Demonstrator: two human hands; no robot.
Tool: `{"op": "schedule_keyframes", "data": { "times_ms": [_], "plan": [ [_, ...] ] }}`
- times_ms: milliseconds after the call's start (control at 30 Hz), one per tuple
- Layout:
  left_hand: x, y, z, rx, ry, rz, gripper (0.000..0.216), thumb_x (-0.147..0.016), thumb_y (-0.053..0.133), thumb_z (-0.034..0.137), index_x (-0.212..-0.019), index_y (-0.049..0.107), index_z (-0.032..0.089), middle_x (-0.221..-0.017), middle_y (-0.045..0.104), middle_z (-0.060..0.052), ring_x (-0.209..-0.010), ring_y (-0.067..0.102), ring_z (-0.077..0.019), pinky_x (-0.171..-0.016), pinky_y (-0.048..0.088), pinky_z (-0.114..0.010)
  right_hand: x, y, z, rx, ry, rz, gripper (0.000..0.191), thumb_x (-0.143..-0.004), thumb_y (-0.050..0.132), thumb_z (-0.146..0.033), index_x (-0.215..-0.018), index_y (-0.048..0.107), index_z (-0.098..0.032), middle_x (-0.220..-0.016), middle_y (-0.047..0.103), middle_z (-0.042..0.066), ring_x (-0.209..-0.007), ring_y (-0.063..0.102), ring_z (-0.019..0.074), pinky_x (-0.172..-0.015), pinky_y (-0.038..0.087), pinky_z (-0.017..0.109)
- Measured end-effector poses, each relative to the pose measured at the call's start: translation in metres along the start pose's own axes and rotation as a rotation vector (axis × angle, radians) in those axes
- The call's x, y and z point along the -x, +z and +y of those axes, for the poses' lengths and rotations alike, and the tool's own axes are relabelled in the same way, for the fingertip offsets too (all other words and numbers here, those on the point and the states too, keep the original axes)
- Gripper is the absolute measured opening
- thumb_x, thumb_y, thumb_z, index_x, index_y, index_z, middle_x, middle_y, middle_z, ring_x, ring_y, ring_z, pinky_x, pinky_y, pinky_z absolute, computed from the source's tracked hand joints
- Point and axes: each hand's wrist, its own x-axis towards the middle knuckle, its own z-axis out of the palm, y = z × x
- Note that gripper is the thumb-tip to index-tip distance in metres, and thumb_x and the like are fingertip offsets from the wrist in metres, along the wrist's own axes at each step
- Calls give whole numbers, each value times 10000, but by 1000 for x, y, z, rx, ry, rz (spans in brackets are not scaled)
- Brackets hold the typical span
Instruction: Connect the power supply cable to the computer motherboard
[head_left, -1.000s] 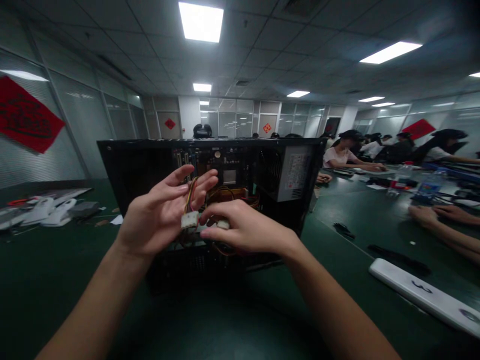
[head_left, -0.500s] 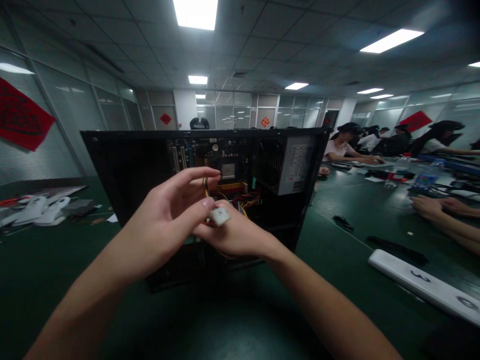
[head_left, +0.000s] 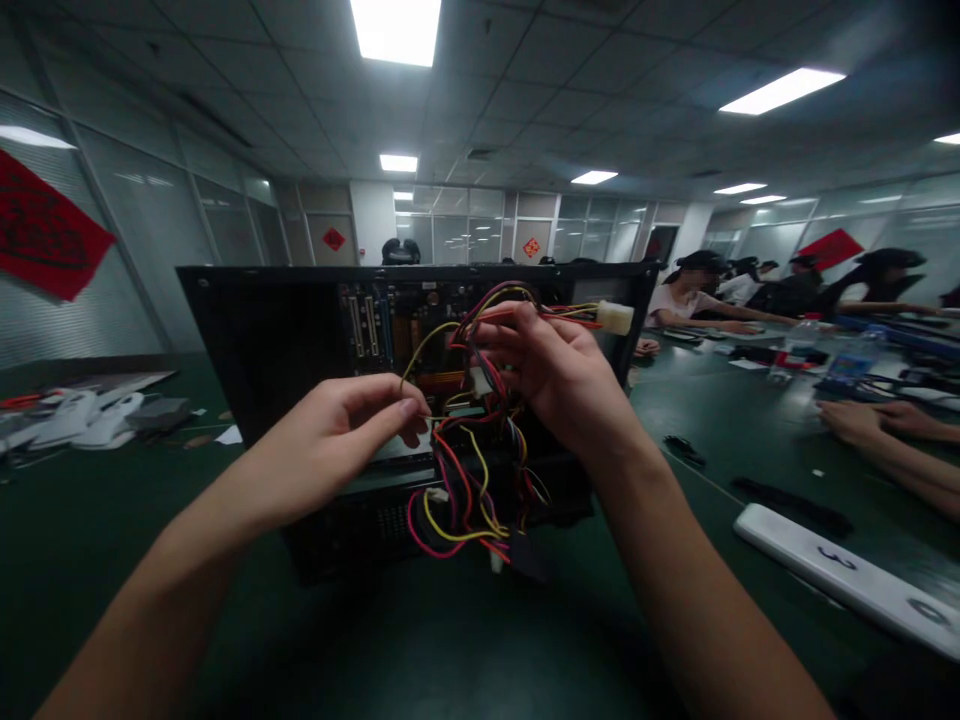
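Note:
An open black computer case [head_left: 255,330] lies on its side on the green table [head_left: 90,520], its circuit board facing me. My right hand [head_left: 559,375] is closed round a bundle of red, yellow and black power cables [head_left: 469,470], lifted in front of the case. A white plug [head_left: 615,317] sticks out to the right of that fist. Lower down, to the left, my left hand [head_left: 341,440] pinches a thin yellow wire of the same bundle. Loops of cable hang below both hands.
A white numbered strip [head_left: 847,580] lies on the table at the right, with small dark parts [head_left: 787,495] near it. Another person's hands [head_left: 862,420] rest at the right edge. Several people sit at the far right. White items [head_left: 75,420] lie at the left.
My right hand has risen and pulled the cable bundle up out of the case, with the white plug now pointing right. My left hand dropped slightly and pinches a single wire.

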Motion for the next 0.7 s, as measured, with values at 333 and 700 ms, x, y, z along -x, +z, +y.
{"op": "schedule_keyframes", "data": {
  "times_ms": [333,700],
  "plan": [
    [0,15,0,841,-78,-158,311,-918,554,521,-939,522,212,-730,643,-13,-662,652,-164,-650,568,-309,-4,4,8,28,10,49,478,-810,668,-623,-1009,702,-190,-975,718,65,-776,696,150,-531,517,198],
    [-3,-2,5,501,115,511,387,-792,619,348,-1172,556,299,-1374,610,-53,-1257,580,-314,-937,574,-494,-10,0,31,436,-53,-134,344,-940,568,-427,-1185,622,-191,-1211,654,72,-1041,628,170,-787,560,271]
  ]
}}
